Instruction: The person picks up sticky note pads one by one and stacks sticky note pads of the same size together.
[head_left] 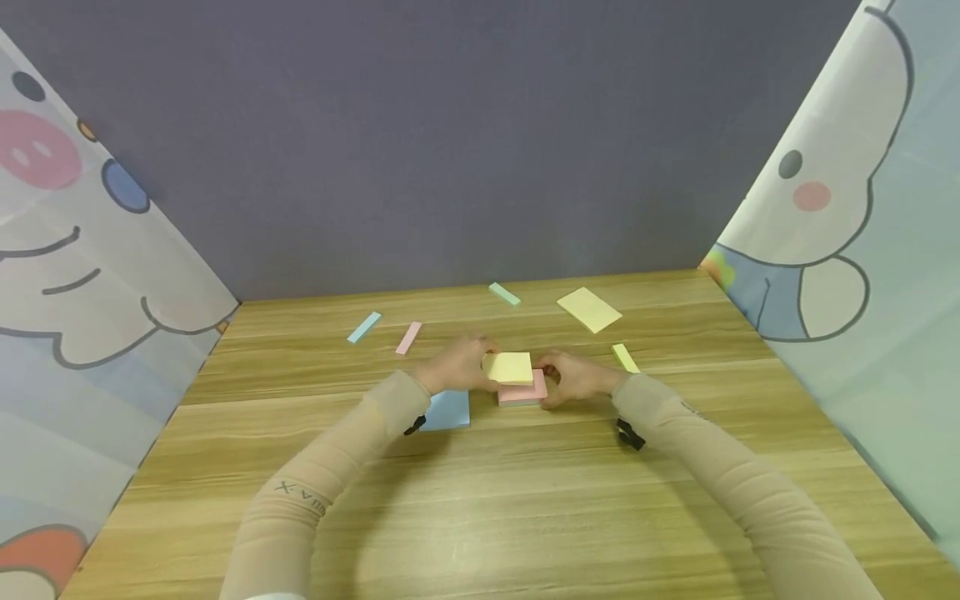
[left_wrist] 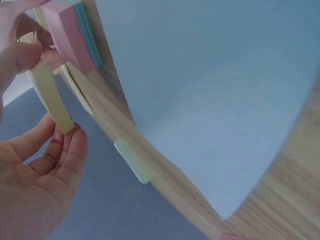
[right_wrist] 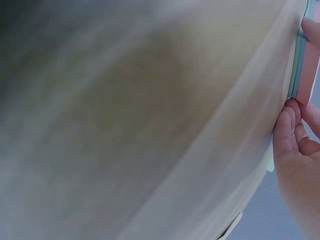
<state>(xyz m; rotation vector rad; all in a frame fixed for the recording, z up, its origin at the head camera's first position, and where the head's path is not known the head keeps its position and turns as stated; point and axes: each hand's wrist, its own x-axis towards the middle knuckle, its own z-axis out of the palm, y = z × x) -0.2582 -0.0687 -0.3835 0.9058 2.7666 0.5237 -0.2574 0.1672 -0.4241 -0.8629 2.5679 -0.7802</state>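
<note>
Pinching yellow pad (head_left: pixel 510 367) in left grip (head_left: pixel 459 364) above pink-topped stack (head_left: pixel 525 392), hard to judge how high, between far and near edges of worktop (head_left: pixel 480 508); holding stack's sides in right grip (head_left: pixel 576 377). Seemingly mid-stacking; next, align corners, lower gently.

Lettering (head_left: pixel 302 496) on the left sleeve (head_left: pixel 324 462) shows an "X", otherwise unclear.

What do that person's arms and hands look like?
The left sleeve and right sleeve are long and beige, and the left has dark lettering. A small black piece shows near each wrist. The left hand and right hand are bare.
</note>
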